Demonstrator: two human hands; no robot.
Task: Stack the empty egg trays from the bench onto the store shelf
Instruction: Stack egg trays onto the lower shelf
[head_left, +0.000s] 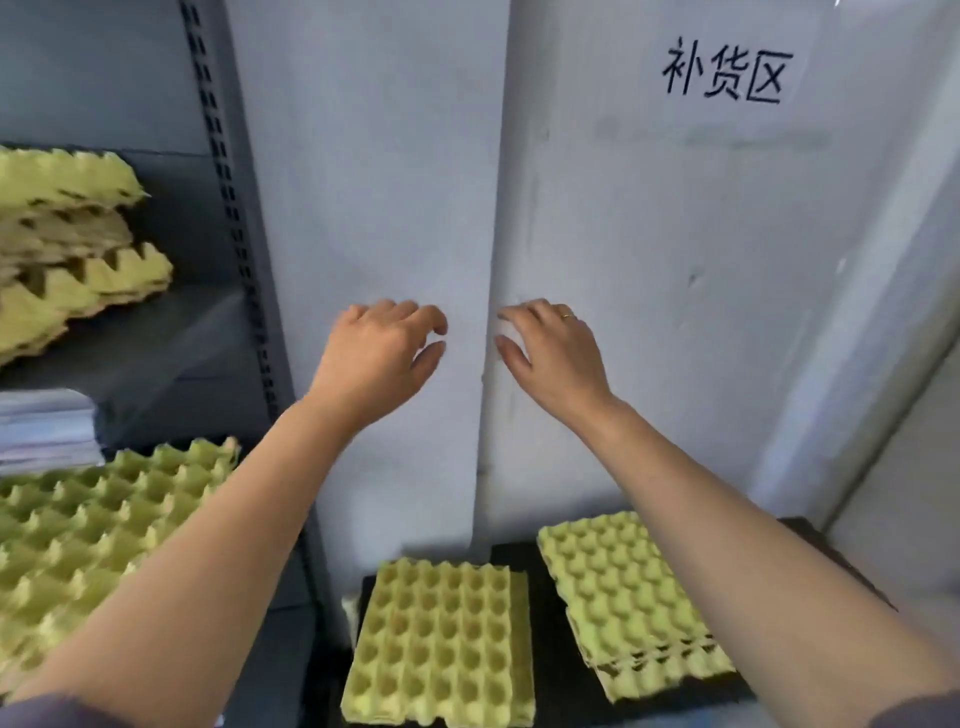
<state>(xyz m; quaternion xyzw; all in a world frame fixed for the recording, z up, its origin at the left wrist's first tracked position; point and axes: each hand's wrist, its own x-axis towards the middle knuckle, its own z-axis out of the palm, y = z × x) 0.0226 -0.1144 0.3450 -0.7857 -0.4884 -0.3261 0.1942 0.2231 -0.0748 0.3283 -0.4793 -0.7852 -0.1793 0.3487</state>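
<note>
Just two bench piles (439, 644) (634, 603), two hands (379, 353) (553, 353)

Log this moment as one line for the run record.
left hand: empty, open | right hand: empty, open | bench: left tray pile, right tray pile waiting | shelf: upper tray stack, lower tray stack

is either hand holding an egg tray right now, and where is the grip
Nothing is held: no grip on any tray. The left hand and right hand hover empty, fingers loosely curled, above the egg trays on the bench.
</note>
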